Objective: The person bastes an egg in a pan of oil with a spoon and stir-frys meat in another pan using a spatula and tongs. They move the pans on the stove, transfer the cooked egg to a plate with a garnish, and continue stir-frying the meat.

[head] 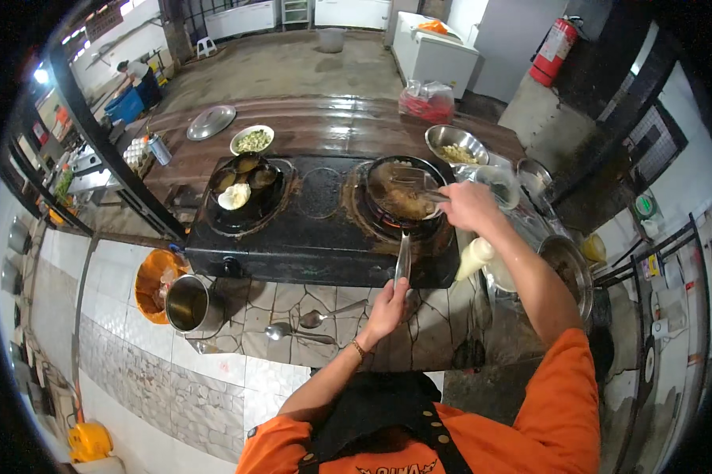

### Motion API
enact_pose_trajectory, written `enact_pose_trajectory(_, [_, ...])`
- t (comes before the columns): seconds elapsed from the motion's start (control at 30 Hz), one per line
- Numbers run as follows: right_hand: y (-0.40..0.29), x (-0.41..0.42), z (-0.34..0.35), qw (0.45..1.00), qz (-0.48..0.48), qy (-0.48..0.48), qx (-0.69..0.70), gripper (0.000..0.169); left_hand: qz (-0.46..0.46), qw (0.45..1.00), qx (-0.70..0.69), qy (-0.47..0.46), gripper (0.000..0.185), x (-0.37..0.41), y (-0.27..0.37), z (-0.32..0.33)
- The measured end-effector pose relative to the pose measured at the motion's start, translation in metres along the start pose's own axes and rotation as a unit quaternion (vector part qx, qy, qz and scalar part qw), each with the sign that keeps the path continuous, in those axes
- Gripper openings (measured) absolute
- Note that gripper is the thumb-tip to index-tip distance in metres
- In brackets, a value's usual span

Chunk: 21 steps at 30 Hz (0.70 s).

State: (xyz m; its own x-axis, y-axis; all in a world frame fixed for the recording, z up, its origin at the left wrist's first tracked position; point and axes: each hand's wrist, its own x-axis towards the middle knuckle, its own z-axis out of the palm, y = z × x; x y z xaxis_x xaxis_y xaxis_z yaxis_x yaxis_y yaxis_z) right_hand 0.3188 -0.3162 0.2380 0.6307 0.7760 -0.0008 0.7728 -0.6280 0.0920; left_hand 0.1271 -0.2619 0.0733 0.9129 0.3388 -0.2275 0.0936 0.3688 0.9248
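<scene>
My left hand [388,308] grips the metal handle [404,255] of a frying pan [376,175] that sits on the right burner of a black gas stove [326,237]. Brown food [406,203] lies in the pan, and a flame glows beneath it. My right hand [469,205] holds a slotted spatula [416,176] by its handle, with the blade inside the pan. On the left burner stands a dark pan with several round hollows [250,176]; a pale white mass [234,196] sits in its front one. Beside my right forearm lies a cream-coloured squeeze bottle [475,258].
Two spoons [313,319] lie on the tiled counter, right of a metal pot [193,305] and an orange container [154,278]. Behind the stove are a bowl of chopped greens [253,141], a metal lid [211,122] and a steel bowl [457,142]. A person [139,77] bends far left.
</scene>
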Motion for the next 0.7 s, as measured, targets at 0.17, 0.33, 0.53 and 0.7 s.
enact_pose_trajectory(0.17, [0.009,-0.014,-0.041,0.977,-0.112,-0.037,-0.179,0.015,0.002,1.000,0.022,0.023,0.033,0.001,-0.004,-0.009])
enact_pose_trajectory(0.33, [0.008,0.004,-0.028,0.965,-0.059,-0.070,-0.245,0.014,0.019,1.000,0.002,-0.010,0.033,0.001,0.001,-0.003])
enact_pose_trajectory(0.53, [0.023,0.014,-0.023,0.995,0.026,-0.018,-0.091,0.019,0.002,1.000,-0.012,-0.028,0.032,0.001,0.004,-0.006])
enact_pose_trajectory(0.7, [0.013,0.008,-0.016,0.998,0.034,-0.046,-0.029,0.028,0.026,1.000,0.010,-0.011,0.031,0.003,-0.004,-0.008])
